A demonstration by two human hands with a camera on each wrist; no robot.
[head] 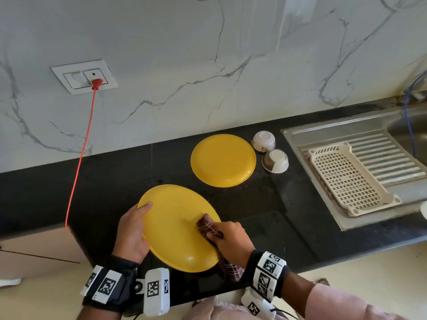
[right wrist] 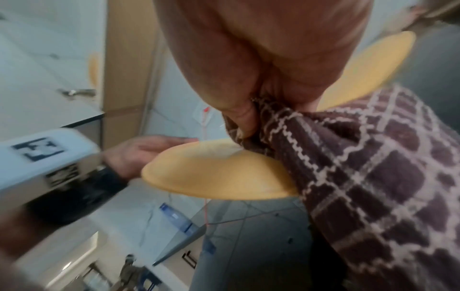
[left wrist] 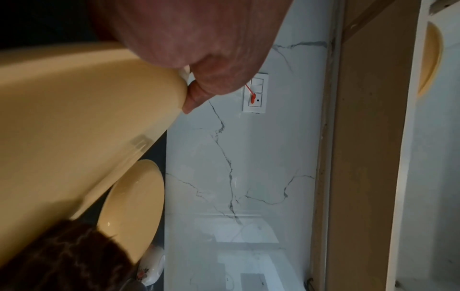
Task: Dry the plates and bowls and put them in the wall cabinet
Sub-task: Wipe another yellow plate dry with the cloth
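My left hand (head: 135, 229) grips the left rim of a yellow plate (head: 175, 227) held upside down and tilted above the black counter. My right hand (head: 228, 241) clutches a brown checked cloth (head: 209, 226) bunched against the plate's back near its right edge; the cloth's tail hangs under the plate. The wrist views show the same plate (left wrist: 74, 128) (right wrist: 216, 175) and cloth (right wrist: 373, 167). A second yellow plate (head: 223, 160) lies face down further back. Beside it two small white bowls (head: 263, 140) (head: 275, 160) rest upside down, the nearer one tilted.
A steel sink drainboard (head: 323, 135) at the right carries a cream plastic rack (head: 346, 179). A red cord (head: 79, 158) runs from a wall socket (head: 94, 77) down over the counter's left edge. Marble backsplash stands behind. A cabinet side panel (left wrist: 368, 157) shows in the left wrist view.
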